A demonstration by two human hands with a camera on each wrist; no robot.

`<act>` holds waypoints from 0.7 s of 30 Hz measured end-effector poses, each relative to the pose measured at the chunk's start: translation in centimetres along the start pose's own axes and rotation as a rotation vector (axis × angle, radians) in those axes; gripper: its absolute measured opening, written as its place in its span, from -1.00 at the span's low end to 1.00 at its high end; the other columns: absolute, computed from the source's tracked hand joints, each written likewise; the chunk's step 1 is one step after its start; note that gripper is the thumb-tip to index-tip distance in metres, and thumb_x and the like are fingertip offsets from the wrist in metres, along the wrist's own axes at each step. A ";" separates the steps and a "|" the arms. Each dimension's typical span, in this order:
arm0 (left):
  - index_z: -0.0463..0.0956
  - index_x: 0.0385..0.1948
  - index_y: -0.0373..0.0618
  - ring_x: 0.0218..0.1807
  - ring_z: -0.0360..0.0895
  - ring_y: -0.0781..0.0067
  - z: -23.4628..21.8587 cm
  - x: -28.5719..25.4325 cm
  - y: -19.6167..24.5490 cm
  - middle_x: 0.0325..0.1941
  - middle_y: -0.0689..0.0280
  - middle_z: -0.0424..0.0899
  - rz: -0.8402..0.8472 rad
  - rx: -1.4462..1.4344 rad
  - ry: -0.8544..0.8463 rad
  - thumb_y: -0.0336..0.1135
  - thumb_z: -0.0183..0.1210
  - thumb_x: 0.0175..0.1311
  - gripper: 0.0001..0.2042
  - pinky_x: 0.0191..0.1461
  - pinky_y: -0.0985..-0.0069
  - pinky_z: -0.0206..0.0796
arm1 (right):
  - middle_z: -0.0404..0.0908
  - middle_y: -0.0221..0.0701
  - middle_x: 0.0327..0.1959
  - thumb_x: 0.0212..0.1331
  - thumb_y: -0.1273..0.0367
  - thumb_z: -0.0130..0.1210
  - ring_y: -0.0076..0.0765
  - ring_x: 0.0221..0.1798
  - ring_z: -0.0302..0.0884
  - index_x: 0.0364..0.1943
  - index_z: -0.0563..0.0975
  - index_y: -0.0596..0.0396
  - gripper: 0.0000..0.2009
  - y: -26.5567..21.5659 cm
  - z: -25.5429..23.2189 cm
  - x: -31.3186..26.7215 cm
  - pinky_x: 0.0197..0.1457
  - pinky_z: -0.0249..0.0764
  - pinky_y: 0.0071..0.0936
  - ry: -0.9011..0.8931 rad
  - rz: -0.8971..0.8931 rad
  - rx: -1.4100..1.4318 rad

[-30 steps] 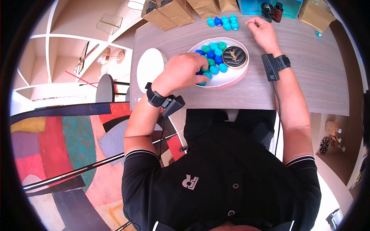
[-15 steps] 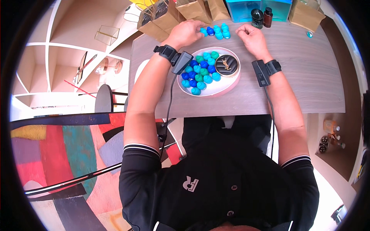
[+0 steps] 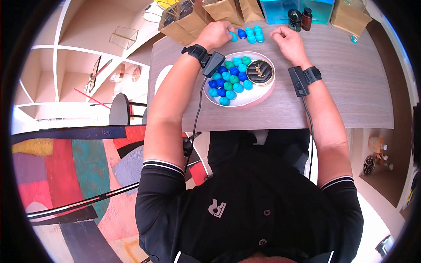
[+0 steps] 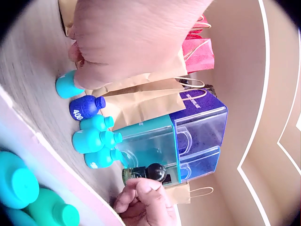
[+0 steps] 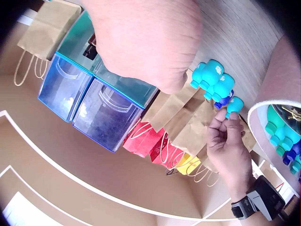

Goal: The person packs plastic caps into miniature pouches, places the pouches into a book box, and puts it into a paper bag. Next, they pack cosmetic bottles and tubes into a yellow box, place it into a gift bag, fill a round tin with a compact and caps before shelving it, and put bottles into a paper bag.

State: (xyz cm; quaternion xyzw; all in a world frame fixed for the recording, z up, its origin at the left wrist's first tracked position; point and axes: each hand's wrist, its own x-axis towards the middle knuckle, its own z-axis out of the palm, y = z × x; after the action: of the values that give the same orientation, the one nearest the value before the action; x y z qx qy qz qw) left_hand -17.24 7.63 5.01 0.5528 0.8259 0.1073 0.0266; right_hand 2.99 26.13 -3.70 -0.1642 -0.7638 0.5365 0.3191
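My left hand (image 3: 215, 36) is at the left end of a row of small bottles beyond the box. Its thumb and fingertips pinch the top of a light-blue bottle (image 5: 234, 105). Beside that one stands a dark-blue bottle (image 4: 84, 108) marked 400, then several light-blue bottles (image 4: 89, 141) close together. At the other end of the row, my right hand (image 3: 288, 44) rests on the table, fingers loosely curled, holding nothing. Nearer my body lies an oval pink box (image 3: 258, 101) with several light-blue, dark-blue and green bottles (image 3: 229, 86) and a round black case (image 3: 259, 72) with a gold emblem.
Brown paper bags (image 3: 223, 13) line the back of the table (image 3: 351, 87). Blue clear-fronted bins (image 3: 274, 12), a dark jar (image 3: 294, 20) and a brown bottle (image 3: 307, 19) stand behind my right hand. A white lid (image 3: 164, 77) lies partly behind my left forearm.
My left hand has gone from the bottles in the box to the left end of the row at the back. My right hand stays in place. The head view has shifted slightly.
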 end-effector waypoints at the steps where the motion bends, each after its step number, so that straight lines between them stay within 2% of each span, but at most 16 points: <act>1: 0.67 -0.14 -0.10 -0.19 0.69 0.18 0.1 0.1 -0.2 -0.29 0.18 0.74 0.000 0.000 0.003 -0.27 0.25 0.15 -0.74 -0.04 0.29 0.50 | 0.68 -0.39 -0.44 0.20 0.21 0.20 -0.44 -0.39 0.57 -0.29 0.67 0.11 -0.76 0.1 0.0 0.0 -0.22 0.48 -0.41 0.010 -0.007 0.004; 7: 0.67 -0.16 -0.13 -0.22 0.70 0.24 0.0 -0.5 -0.6 -0.31 0.18 0.75 -0.038 0.002 -0.007 -0.25 0.27 0.16 -0.74 -0.05 0.33 0.50 | 0.67 -0.39 -0.45 0.20 0.20 0.21 -0.45 -0.38 0.57 -0.30 0.67 0.11 -0.75 0.0 0.0 0.0 -0.22 0.48 -0.41 0.027 0.000 0.001; 10: 0.67 -0.17 -0.17 -0.24 0.70 0.32 0.0 -0.8 -1.3 -0.31 0.20 0.76 -0.111 -0.138 -0.060 -0.25 0.28 0.19 -0.75 -0.08 0.37 0.50 | 0.67 -0.39 -0.45 0.20 0.20 0.22 -0.45 -0.39 0.56 -0.30 0.67 0.11 -0.75 0.5 0.1 0.1 -0.22 0.48 -0.41 0.023 -0.027 0.017; 15: 0.65 -0.18 -0.18 -0.27 0.71 0.34 0.5 -1.8 -1.9 -0.33 0.22 0.77 -0.077 -0.087 0.061 -0.20 0.30 0.25 -0.75 -0.12 0.38 0.50 | 0.66 -0.39 -0.47 0.20 0.19 0.22 -0.45 -0.40 0.55 -0.30 0.66 0.12 -0.75 -0.4 -0.1 -0.1 -0.22 0.47 -0.40 0.026 -0.002 -0.026; 21: 0.65 -0.12 -0.11 -0.26 0.71 0.31 0.4 -3.0 -1.5 -0.32 0.23 0.77 -0.147 -0.064 0.087 -0.16 0.31 0.26 -0.73 -0.10 0.33 0.50 | 0.67 -0.39 -0.47 0.20 0.19 0.22 -0.44 -0.39 0.56 -0.30 0.66 0.11 -0.75 -0.1 -0.1 0.0 -0.21 0.48 -0.40 0.009 0.003 -0.013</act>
State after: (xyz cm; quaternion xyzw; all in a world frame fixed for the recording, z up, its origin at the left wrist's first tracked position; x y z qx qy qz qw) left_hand -17.37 4.37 4.12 0.4845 0.8607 0.1556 0.0160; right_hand 3.06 26.22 -3.60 -0.1700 -0.7657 0.5311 0.3206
